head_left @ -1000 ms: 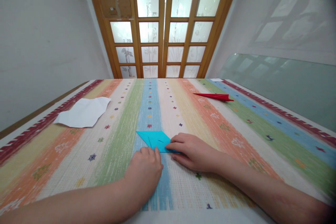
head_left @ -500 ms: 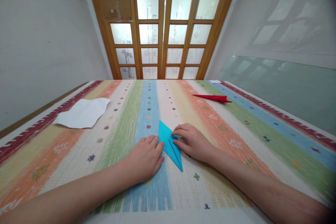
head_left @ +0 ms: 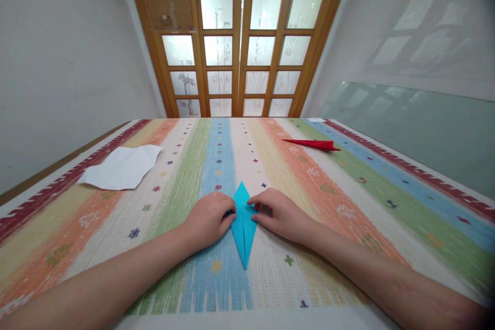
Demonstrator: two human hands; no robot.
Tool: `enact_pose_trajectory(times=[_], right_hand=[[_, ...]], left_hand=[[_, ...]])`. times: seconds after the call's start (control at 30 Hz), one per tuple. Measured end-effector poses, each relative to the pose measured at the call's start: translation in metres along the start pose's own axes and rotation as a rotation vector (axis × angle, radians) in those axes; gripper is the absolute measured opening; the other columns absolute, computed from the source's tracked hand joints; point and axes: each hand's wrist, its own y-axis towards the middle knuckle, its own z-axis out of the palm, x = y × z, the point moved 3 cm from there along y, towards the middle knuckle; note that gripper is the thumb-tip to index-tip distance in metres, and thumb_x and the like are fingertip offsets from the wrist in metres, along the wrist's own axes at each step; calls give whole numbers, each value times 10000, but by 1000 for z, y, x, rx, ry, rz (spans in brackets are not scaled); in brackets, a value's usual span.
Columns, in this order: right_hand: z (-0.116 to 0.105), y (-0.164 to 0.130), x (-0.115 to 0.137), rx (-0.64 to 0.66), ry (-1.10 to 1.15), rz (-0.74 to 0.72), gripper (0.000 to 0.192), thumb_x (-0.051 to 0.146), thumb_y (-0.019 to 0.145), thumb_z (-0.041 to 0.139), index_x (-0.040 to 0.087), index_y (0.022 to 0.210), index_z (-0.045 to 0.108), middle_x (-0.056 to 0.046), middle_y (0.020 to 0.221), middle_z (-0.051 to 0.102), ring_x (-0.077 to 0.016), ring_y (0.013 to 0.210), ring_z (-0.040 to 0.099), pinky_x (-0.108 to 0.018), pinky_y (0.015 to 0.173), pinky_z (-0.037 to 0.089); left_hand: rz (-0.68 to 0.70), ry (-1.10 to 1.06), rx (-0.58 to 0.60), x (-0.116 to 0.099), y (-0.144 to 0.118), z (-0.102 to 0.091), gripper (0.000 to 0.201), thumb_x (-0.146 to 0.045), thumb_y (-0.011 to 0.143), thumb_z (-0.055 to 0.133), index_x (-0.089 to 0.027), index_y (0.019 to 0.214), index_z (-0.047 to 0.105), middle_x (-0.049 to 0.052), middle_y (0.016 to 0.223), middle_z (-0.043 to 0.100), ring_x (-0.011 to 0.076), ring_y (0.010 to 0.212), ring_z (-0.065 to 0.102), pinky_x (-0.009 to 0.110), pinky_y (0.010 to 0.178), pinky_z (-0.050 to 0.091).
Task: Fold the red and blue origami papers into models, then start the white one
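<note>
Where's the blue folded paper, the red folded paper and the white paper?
blue folded paper (head_left: 243, 227), head view, its middle.
red folded paper (head_left: 315, 143), head view, its middle.
white paper (head_left: 121, 167), head view, its middle.

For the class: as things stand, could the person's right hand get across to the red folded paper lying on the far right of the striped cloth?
Probably yes. The right hand rests at the blue folded paper, and only bare striped tablecloth lies between it and the red folded paper. Nothing blocks the way, though it may need a stretch forward.

Between the hands lies turquoise paper (head_left: 243, 224); beyond them red paper (head_left: 312, 143), white paper (head_left: 121, 167), on a pastel-striped tabletop (head_left: 348, 201).
</note>
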Motion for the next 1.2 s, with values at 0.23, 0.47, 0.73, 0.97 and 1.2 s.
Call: enact_pose_trajectory(times=[0.23,0.47,0.73,0.97,1.2], right_hand=[[4,-1,1,-12,14,0,262,215,846,706,221,1107,686,-38,892,697,-201,853,602,-341,792,444],[5,-1,1,-40,-104,-16,389,335,895,664,211,1264,651,-134,1227,644,-285,1145,566,-459,977,440],[13,-4,-6,10,-192,10,429,408,890,668,211,1271,663,-162,1398,565,-343,1322,475,-542,1094,361],[8,0,1,-52,-32,-66,223,305,861,715,215,1064,695,-133,1267,627,-294,1221,539,-503,1031,414],[5,3,6,-52,65,-172,112,160,894,642,221,977,685,-52,978,694,-210,980,606,-389,911,441]], left_hand=[[-66,20,-55,9,2,4,408,-330,869,679,-183,1246,627,110,1250,641,280,1227,534,490,1118,374],[-116,-41,-30,15,4,7,357,-337,849,701,-222,1187,700,93,1284,636,277,1245,535,479,1143,348],[-159,-174,-47,21,7,8,343,-259,785,759,-232,1122,700,79,1274,648,260,1233,554,471,1147,332],[-126,-276,-106,17,6,4,273,-126,772,696,-210,1030,662,49,1057,691,224,1052,607,443,1028,435],[-68,-270,-75,8,5,2,197,-51,789,618,-195,907,680,15,887,691,182,883,605,325,837,477]])
